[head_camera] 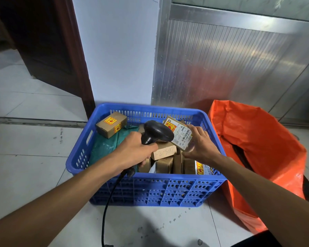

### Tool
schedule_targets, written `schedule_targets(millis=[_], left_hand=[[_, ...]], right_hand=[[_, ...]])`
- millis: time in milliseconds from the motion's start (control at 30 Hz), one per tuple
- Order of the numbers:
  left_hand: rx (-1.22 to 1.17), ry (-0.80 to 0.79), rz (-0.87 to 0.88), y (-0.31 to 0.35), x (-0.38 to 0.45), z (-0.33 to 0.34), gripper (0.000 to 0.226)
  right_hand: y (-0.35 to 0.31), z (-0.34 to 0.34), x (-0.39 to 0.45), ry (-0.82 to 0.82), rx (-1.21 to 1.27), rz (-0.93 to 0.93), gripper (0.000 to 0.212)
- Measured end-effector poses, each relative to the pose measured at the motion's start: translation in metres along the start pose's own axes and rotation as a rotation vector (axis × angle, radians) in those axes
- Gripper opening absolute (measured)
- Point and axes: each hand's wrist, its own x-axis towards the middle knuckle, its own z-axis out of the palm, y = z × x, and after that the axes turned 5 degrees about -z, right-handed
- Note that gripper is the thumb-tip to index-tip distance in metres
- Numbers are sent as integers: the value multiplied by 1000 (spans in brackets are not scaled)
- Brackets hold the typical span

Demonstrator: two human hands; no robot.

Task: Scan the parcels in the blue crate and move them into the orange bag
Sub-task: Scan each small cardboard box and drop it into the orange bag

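The blue crate (pixel 146 189) sits on the tiled floor (pixel 25 139) with its far rim close to a white wall (pixel 118 50) and a ribbed metal panel (pixel 230 65). The orange bag (pixel 257 145) stands just beside the crate's right wall, its mouth gaping upward. Open floor lies to the left of the crate and in front of it.

The left hand (pixel 134 152) is clenched round the handle of a black scanner (pixel 156 132), whose head points right, toward the label of a small cardboard parcel (pixel 179 135). The right hand (pixel 202 145) holds that parcel above the crate's right half, fingers curled over its right edge and thumb below. The parcel is tilted, its labelled face turned up and to the left, its long axis running from upper left to lower right.

Other boxes (pixel 166 157) are packed below it, one with handwritten figures on it. A separate box (pixel 111 124) with a yellow sticker rests on a green soft package (pixel 107 145) at the crate's far left.

The scanner's cable (pixel 107 204) drops over the near rim and is cut off at the bottom edge. The scanner head hides the parcel's left corner, and the label print is too small to read. A dark strip inside the bag may be a parcel, though that is unclear.
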Motion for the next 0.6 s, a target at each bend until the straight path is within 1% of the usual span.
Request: schedule_targets(millis=[333, 600], left_hand=[[9, 7, -22, -1, 3, 0, 28], [-18, -4, -27, -2, 4, 0, 24]], right_hand=[[-3, 0, 1, 10, 13, -11, 117], [-4, -2, 1, 20, 21, -15, 115]])
